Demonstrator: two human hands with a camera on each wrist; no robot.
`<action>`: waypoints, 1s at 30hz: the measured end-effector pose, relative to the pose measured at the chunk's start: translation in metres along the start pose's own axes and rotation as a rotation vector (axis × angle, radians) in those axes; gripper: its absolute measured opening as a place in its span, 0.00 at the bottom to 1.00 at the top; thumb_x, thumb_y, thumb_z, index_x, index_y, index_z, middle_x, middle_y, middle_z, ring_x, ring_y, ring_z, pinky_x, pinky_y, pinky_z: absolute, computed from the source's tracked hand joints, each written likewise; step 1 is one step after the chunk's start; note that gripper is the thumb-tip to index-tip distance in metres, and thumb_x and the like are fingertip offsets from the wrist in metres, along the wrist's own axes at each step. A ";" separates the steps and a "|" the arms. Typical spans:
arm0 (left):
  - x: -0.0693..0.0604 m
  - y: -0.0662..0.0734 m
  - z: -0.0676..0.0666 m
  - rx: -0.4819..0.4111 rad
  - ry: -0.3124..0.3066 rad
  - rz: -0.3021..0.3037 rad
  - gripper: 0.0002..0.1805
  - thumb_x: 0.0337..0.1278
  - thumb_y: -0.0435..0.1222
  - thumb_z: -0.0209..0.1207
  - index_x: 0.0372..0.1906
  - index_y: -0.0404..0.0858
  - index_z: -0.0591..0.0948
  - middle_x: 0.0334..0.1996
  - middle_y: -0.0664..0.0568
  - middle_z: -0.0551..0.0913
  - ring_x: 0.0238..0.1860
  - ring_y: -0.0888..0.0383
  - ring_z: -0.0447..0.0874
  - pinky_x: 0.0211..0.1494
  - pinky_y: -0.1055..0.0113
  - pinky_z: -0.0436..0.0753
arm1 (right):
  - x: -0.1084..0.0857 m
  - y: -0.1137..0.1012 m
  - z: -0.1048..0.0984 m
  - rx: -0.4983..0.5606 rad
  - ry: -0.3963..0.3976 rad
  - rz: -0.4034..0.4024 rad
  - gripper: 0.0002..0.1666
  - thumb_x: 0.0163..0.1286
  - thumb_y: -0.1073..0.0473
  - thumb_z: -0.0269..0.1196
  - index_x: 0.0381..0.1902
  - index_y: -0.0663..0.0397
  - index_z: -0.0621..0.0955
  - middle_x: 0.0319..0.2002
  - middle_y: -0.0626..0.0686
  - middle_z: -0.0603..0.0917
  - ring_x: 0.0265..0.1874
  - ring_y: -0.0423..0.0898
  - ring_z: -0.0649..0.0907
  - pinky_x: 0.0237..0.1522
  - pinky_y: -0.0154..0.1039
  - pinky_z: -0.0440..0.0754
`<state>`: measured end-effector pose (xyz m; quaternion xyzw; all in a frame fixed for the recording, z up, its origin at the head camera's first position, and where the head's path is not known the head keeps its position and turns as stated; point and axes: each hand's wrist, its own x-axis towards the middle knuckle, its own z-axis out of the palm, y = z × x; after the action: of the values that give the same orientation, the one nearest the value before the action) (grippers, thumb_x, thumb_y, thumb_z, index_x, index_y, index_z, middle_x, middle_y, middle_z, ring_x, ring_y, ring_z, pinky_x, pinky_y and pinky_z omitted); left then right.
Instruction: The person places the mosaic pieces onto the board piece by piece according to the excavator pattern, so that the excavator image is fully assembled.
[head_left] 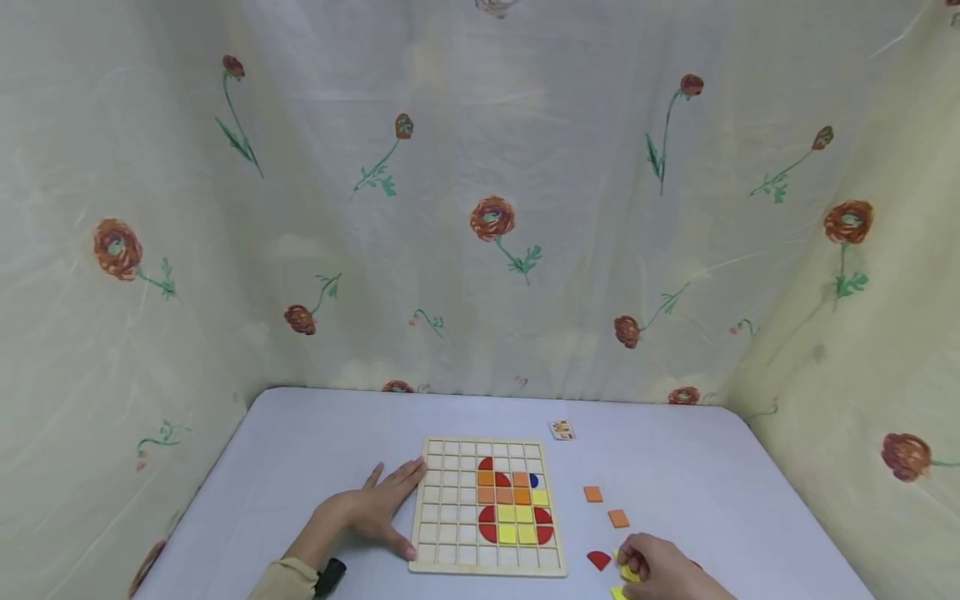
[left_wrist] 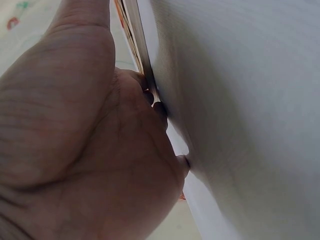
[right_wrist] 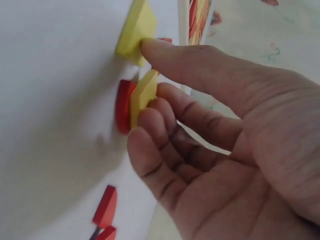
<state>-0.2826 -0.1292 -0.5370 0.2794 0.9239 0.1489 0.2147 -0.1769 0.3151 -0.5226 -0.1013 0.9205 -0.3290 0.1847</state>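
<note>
My left hand (head_left: 380, 502) lies with spread fingers along the left edge of the wooden grid board (head_left: 450, 572), thumb near its lower left corner. In the left wrist view that palm (left_wrist: 125, 160) fills much of the frame. My right hand (head_left: 663, 571) is low at the right, fingers curled about a yellow square tile (right_wrist: 145, 95) that overlaps a red piece (right_wrist: 122, 107). The thumb tip meets another yellow tile (right_wrist: 137, 30) in the right wrist view. Red, orange, yellow and blue pieces fill several cells on the board's right side.
Two orange square tiles (head_left: 593, 494) and a red quarter-round piece (head_left: 598, 560) lie between the board and my right hand. More red pieces (right_wrist: 105, 207) are near that hand. A small picture card (head_left: 562, 430) lies behind the board. Floral curtains (head_left: 450, 250) surround the white table (head_left: 322, 433).
</note>
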 end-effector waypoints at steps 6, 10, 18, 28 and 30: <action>0.000 -0.002 0.001 0.002 0.001 -0.003 0.71 0.30 0.69 0.67 0.77 0.41 0.45 0.79 0.49 0.42 0.79 0.50 0.38 0.77 0.40 0.35 | 0.002 0.012 0.001 -0.037 0.104 0.023 0.15 0.55 0.62 0.72 0.39 0.58 0.80 0.31 0.48 0.76 0.27 0.40 0.73 0.27 0.30 0.74; 0.002 -0.004 0.000 0.001 0.003 -0.004 0.71 0.30 0.69 0.67 0.78 0.42 0.45 0.79 0.49 0.42 0.79 0.50 0.38 0.77 0.40 0.34 | 0.006 0.015 0.002 -0.002 0.168 0.081 0.18 0.54 0.59 0.73 0.40 0.58 0.79 0.30 0.47 0.77 0.28 0.42 0.73 0.26 0.31 0.73; 0.004 -0.004 0.002 0.004 0.002 -0.002 0.71 0.30 0.70 0.67 0.78 0.42 0.45 0.79 0.49 0.42 0.79 0.50 0.38 0.77 0.40 0.35 | 0.009 0.008 0.003 0.014 0.261 0.156 0.11 0.55 0.66 0.70 0.34 0.59 0.79 0.26 0.48 0.77 0.27 0.43 0.73 0.25 0.31 0.73; 0.002 -0.004 0.002 -0.018 0.001 -0.003 0.72 0.28 0.70 0.67 0.78 0.42 0.45 0.79 0.50 0.41 0.79 0.50 0.37 0.76 0.40 0.33 | 0.013 -0.006 0.005 -0.057 0.261 0.135 0.09 0.51 0.67 0.72 0.29 0.57 0.81 0.23 0.47 0.76 0.25 0.42 0.73 0.24 0.30 0.73; 0.002 -0.004 0.003 -0.027 0.001 -0.005 0.72 0.27 0.71 0.66 0.78 0.42 0.46 0.79 0.50 0.41 0.79 0.50 0.37 0.76 0.40 0.33 | 0.013 -0.004 0.005 -0.081 0.265 0.129 0.11 0.50 0.66 0.73 0.30 0.56 0.82 0.24 0.47 0.76 0.25 0.42 0.73 0.24 0.30 0.72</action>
<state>-0.2851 -0.1309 -0.5419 0.2741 0.9227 0.1610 0.2181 -0.1862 0.3056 -0.5268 -0.0050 0.9540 -0.2894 0.0780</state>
